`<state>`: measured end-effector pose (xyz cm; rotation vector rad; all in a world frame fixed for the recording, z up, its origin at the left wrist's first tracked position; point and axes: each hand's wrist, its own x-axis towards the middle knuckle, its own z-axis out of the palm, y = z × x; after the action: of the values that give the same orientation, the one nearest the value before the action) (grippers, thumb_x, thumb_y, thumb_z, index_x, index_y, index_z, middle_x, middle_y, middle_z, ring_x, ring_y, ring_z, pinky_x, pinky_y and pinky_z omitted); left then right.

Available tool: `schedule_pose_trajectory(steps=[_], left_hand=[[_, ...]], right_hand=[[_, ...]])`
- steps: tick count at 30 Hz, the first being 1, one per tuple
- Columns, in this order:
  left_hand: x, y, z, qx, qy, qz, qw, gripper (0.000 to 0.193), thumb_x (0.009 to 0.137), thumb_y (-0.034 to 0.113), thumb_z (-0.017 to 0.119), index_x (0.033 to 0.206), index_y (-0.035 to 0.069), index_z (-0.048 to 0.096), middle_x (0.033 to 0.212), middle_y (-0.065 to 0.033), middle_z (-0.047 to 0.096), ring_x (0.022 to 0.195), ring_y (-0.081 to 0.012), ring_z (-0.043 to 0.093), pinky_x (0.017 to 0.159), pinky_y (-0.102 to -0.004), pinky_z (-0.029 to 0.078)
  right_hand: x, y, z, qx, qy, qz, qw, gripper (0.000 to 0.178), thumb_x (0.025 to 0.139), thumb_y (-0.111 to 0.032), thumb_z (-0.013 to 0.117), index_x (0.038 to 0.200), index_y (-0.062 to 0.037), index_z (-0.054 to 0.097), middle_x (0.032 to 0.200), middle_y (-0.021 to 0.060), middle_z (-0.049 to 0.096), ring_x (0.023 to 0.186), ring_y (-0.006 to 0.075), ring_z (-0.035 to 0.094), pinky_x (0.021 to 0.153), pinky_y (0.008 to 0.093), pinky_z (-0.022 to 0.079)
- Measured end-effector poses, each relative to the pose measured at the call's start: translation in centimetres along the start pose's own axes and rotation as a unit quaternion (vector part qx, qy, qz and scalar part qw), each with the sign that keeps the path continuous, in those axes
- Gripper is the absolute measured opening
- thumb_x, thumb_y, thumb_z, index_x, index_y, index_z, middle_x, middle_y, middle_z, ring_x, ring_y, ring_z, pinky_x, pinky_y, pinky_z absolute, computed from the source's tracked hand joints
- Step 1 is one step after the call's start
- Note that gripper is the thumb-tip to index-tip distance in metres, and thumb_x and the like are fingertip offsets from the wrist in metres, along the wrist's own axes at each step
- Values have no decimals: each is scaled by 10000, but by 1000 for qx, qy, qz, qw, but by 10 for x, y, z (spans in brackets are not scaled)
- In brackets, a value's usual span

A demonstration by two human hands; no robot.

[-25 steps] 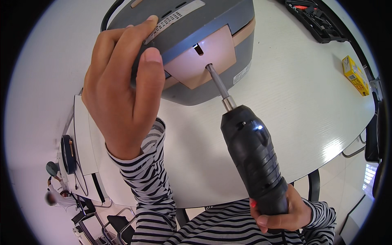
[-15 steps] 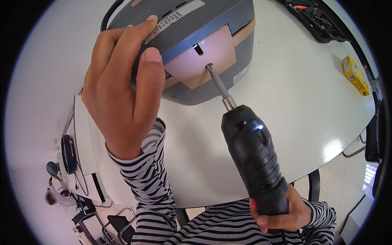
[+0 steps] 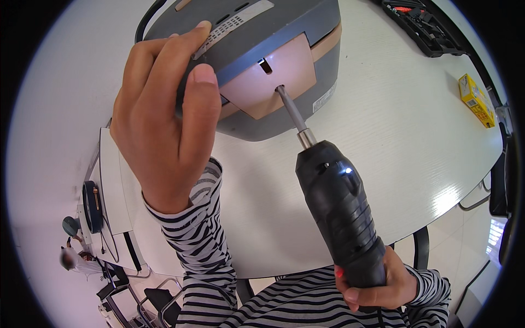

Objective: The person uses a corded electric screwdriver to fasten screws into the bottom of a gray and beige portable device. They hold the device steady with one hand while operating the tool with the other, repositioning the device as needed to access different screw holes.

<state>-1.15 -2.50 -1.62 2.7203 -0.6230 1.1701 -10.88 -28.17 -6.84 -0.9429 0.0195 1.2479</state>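
A rounded dark grey appliance point(image 3: 295, 24) with a pale pinkish panel point(image 3: 298, 68) on its near side lies on the table at the top. My left hand point(image 3: 158, 115) rests against its left edge, fingers over the top and thumb near the panel's corner. Low on the right, my right hand point(image 3: 383, 284) is wrapped round the handle of a black electric screwdriver point(image 3: 342, 208). The tool's light is on, and its long bit point(image 3: 291, 109) points up and left. The bit's tip sits in a small hole in the panel, below a rectangular slot. Any screw inside is hidden.
An opened black tool case point(image 3: 424, 27) lies at the far right of the white table point(image 3: 262, 218), with a small yellow box point(image 3: 476, 101) nearer. Beyond the left edge are a dark blue pouch point(image 3: 92, 205), a person point(image 3: 85, 265) and a chair point(image 3: 161, 303).
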Motion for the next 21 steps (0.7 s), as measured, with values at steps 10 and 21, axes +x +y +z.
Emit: schedule_pose_trajectory(steps=[10,21], left_hand=[[0,2,-3,-4,-1,-4,1000,304,816,216,376,948,56,598,913,-101,583,799,-192,555,701,-263,425],[0,2,-2,-2,-4,-7,1000,297,817,205,380,949,53,597,911,-101,582,796,-188,553,701,-262,425]], right_hand=[[-1,2,0,0,-3,-5,1000,317,679,-121,654,910,2,474,714,46,541,631,109,512,595,237,412],[0,2,-1,-1,-6,-9,1000,295,685,-114,647,899,-1,478,713,42,539,634,108,511,598,236,412]])
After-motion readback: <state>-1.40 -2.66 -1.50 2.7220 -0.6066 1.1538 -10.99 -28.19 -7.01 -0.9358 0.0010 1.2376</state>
